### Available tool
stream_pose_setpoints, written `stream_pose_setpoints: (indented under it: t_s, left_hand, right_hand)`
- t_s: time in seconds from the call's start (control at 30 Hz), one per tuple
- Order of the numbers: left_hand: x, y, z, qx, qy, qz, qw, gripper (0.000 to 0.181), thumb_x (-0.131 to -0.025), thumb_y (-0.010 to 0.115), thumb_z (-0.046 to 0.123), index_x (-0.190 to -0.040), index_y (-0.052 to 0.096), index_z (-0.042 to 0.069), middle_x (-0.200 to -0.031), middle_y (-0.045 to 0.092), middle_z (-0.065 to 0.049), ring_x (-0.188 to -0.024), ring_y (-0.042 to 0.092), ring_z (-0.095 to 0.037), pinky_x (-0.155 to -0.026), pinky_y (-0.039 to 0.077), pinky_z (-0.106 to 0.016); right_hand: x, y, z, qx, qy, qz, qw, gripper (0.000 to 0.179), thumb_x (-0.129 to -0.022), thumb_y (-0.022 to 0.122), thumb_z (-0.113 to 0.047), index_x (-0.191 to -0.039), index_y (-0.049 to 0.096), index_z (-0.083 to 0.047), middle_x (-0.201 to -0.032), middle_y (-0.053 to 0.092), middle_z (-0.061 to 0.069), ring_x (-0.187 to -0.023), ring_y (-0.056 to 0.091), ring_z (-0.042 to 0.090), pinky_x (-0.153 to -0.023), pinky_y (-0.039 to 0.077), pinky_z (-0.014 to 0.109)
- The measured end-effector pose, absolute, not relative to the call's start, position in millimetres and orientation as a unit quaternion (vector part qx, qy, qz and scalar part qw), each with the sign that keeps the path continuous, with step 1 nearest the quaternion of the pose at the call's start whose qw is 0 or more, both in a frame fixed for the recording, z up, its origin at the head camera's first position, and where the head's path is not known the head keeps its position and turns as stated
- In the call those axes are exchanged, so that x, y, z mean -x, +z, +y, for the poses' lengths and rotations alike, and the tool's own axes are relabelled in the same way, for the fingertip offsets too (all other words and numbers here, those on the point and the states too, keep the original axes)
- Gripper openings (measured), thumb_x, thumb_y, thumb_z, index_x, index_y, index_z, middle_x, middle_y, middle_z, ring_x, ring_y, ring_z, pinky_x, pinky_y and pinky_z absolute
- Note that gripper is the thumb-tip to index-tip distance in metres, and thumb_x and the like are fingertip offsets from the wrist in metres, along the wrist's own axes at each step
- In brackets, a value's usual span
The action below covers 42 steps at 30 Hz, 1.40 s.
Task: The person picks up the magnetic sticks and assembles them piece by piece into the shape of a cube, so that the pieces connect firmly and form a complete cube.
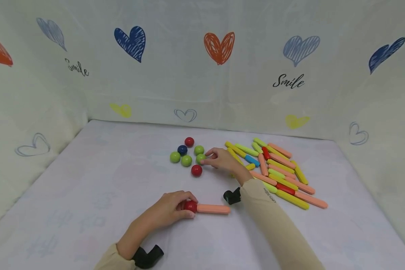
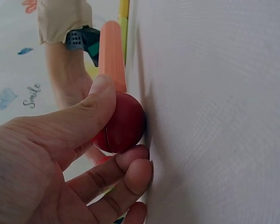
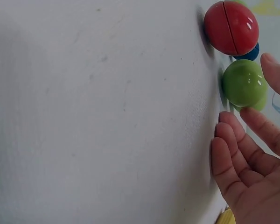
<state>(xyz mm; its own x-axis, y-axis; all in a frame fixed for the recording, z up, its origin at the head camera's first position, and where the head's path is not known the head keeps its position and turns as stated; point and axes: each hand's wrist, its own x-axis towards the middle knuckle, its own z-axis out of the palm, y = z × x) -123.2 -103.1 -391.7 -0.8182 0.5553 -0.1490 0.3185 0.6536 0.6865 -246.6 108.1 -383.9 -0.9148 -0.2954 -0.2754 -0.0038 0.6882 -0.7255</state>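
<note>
Red ball (image 1: 191, 206) on table (image 1: 87, 210), pinched between left hand's (image 1: 168, 209) thumb and fingers; peach stick (image 1: 213, 209) meets its right side, whether joined unclear. Loosened pinch could let ball roll off stick. Right hand (image 1: 221, 159) beside green ball (image 1: 200, 159), thumb and fingers spread; careless nudge could roll it into second red ball (image 1: 196, 171).

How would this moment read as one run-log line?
left hand: holds red ball | salmon rod: end against that ball | right hand: at green ball, not gripping it | multicoloured rods: clustered at right
</note>
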Motion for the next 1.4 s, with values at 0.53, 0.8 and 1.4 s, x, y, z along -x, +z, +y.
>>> stream_pose_setpoints:
  t_s: [0.53, 0.8, 1.4]
  left_hand:
    - [122.4, -391.8, -101.3, -0.244, 0.336, 0.893, 0.172, 0.028, -0.084, 0.068, 0.03, -0.109, 0.06, 0.021, -0.091, 0.055, 0.009, -0.082, 0.047, -0.011, -0.067, 0.038, -0.024]
    - [122.2, -390.0, -101.4, -0.245, 0.337, 0.893, 0.173, 0.028, -0.084, 0.068, 0.031, -0.109, 0.06, 0.02, -0.086, 0.053, 0.009, -0.079, 0.046, -0.011, -0.065, 0.037, -0.024]
    - [123.7, -393.3, -100.2, -0.237, 0.354, 0.887, 0.18, 0.028, -0.083, 0.07, 0.029, -0.108, 0.06, 0.021, -0.089, 0.054, 0.008, -0.083, 0.046, -0.012, -0.067, 0.039, -0.024]
  right_hand:
    - [250.2, -385.6, 103.3, 0.102, -0.316, 0.93, 0.158, 0.042, -0.084, 0.066, -0.041, -0.114, 0.06, -0.012, -0.089, 0.056, 0.005, -0.082, 0.049, 0.017, -0.067, 0.037, 0.024]
    - [240.8, -384.4, 114.3, 0.124, -0.374, 0.908, 0.146, 0.044, -0.086, 0.064, -0.037, -0.118, 0.058, -0.007, -0.088, 0.058, 0.006, -0.074, 0.053, 0.015, -0.066, 0.041, 0.022]
    - [140.9, -380.1, 179.4, 0.141, -0.475, 0.859, 0.13, 0.042, -0.086, 0.067, -0.031, -0.114, 0.055, -0.002, -0.092, 0.058, 0.007, -0.083, 0.057, 0.019, -0.068, 0.051, 0.024]
